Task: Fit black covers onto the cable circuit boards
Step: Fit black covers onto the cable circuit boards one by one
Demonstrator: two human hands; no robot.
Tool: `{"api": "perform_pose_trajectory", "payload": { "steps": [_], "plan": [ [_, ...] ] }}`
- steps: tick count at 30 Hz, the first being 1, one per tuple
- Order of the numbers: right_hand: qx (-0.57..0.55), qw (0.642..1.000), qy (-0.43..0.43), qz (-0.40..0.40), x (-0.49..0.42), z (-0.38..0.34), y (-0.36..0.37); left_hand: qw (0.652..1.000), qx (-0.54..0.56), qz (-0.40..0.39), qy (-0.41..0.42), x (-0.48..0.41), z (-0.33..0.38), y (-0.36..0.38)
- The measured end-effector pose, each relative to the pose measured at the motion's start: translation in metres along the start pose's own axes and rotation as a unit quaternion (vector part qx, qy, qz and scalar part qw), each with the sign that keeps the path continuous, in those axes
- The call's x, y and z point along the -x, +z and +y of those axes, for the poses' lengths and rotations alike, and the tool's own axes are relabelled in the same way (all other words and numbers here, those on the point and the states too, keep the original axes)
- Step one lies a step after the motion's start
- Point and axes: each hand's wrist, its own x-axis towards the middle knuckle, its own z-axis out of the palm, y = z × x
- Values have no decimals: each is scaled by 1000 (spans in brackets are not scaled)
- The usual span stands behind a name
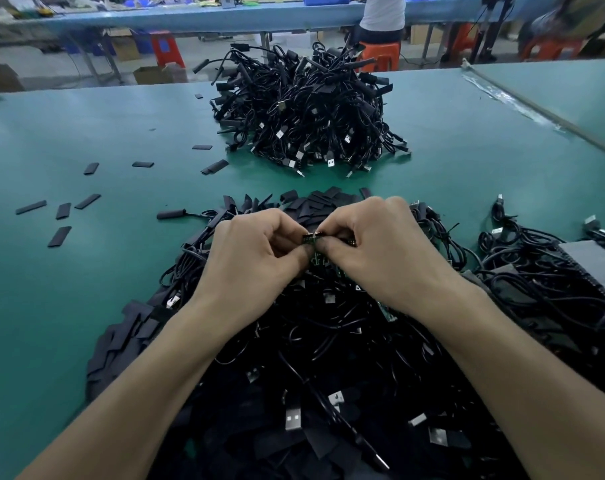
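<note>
at the centre of the frame both hands meet over a heap of black cables [329, 358] that fills the lower middle of the picture. the left hand [256, 251] has its fingers curled, thumb and forefinger pinching a small green circuit board [317, 260] from the left. the right hand [380, 247] is curled the same way and pinches the same board from the right, so that the fingertips of the two hands nearly touch. a dark part sits at the board's upper end, between the fingertips; whether it is a cover cannot be told.

just behind the hands lies a mound of black covers [322, 199], and more of them are stacked at the lower left edge of the heap. loose covers [60, 236] lie scattered on the green table [86, 289] at the left of the frame, well apart from the hands. a second pile of cables [308, 109] with usb plugs stands in the upper middle. a third tangle of cables [536, 271] lies at the right edge.

along the top runs a blue bench [190, 17], with a person [382, 15] sitting at it on an orange stool [380, 55].
</note>
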Motion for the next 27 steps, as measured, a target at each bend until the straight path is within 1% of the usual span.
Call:
{"api": "perform_pose_trajectory", "payload": {
  "steps": [5,13,17,20,22,24,25,26,27],
  "plan": [
    [-1,1000,7,6,1,3,7,1000,-11,6,-6,1,1,4],
    [9,999,17,27,4,4,16,997,-66,16,-19,3,7,8],
    [-14,999,31,3,4,4,13,997,-63,13,-31,2,6,8],
    [-9,999,45,-10,1,2,4,998,-51,12,-32,0,5,6],
    [-17,997,64,26,-2,4,-10,999,-21,10,-35,-1,2,4],
    [-3,994,88,72,-3,9,-31,997,54,15,-51,-1,2,3],
    [28,991,103,75,-2,12,-43,994,91,22,-57,-1,3,3],
    [68,988,123,59,-2,16,-53,991,116,30,-58,-2,4,3],
    [107,983,149,25,-1,19,-61,989,131,33,-53,-2,6,3]
  ]
}}
